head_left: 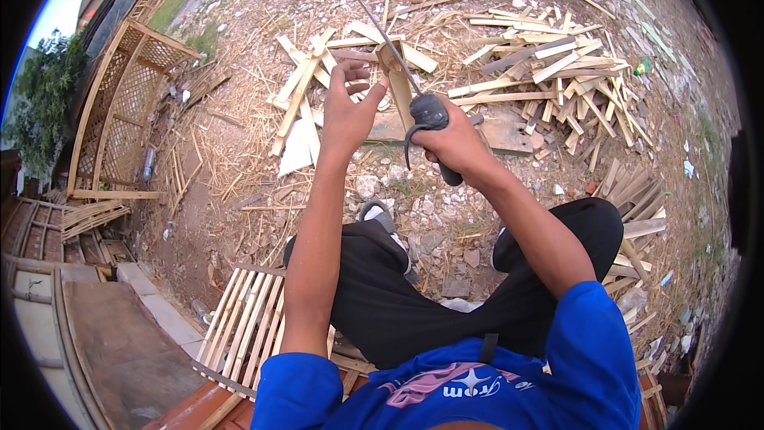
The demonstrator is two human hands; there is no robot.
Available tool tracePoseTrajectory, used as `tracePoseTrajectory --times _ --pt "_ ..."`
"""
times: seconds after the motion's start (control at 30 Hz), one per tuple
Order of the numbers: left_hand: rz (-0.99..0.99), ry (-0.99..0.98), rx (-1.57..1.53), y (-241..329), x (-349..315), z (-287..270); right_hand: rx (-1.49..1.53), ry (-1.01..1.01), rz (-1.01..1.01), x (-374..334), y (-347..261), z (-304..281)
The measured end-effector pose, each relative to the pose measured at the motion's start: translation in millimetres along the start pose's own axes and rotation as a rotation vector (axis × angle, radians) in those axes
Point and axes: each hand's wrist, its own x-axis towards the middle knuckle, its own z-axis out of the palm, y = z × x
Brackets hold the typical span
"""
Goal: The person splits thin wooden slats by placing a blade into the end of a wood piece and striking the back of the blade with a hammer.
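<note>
The left hand (352,111) is partly open, fingers bent and thumb held apart, with nothing seen in its grasp; it is just beside a narrow wooden piece (402,94), and whether the thumb touches it I cannot tell. The right hand (458,143) is closed firmly around the black handle of a long-bladed tool (430,114), whose thin blade slants up and leftward across the wooden piece. That piece rises near the left end of a wide plank (505,135) lying on the ground (434,215). Beyond the plank's right end lies a large heap of pale wooden strips (549,72); past its left end are scattered sticks (298,84) and a white sheet (296,150). A lattice panel (127,115) stands toward the ground's left edge, and a slatted panel (243,322) sits beside the left forearm.
</note>
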Motion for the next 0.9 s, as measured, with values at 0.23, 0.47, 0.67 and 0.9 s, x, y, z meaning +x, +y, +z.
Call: tracePoseTrajectory --times 0.23,0.47,0.67,0.9 --pt "-0.496 -0.244 -0.487 31 -32 11 0.153 -0.033 -0.021 23 -7 31" --pt "-0.465 -0.27 -0.657 15 -21 2 -0.042 -0.128 -0.053 19 -19 34" --pt "-0.501 -0.154 -0.729 15 -23 -9 -0.546 -0.381 -0.138 37 -39 -24" --pt "-0.458 -0.096 -0.867 22 -20 -7 -0.997 0.402 0.208 128 218 -180"
